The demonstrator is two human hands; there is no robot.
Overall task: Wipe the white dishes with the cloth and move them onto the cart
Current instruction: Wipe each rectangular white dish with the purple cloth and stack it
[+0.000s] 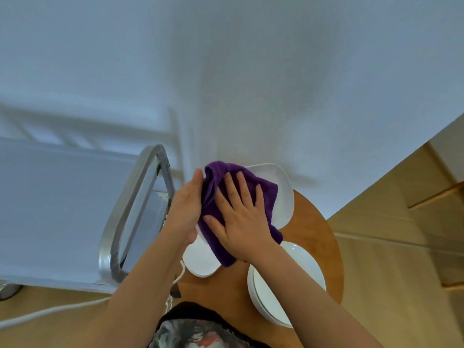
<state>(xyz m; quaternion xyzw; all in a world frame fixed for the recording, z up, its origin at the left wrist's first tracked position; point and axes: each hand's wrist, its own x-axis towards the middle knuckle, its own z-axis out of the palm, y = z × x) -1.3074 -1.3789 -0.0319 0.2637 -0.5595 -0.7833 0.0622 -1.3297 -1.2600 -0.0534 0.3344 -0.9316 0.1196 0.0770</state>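
Above the round wooden table (324,237), the left hand (187,209) grips the white plate (282,192) by its rim while the right hand (241,222) presses flat the soft purple cloth (266,194); the plate seems stiff, slippery and fragile.

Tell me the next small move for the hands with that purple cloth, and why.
Probably keep rubbing: slide the right hand, which lies flat on the purple cloth, toward the bare far rim of the white dish. The left hand holds the dish's near edge above the round wooden table, and that rim looks unwiped.
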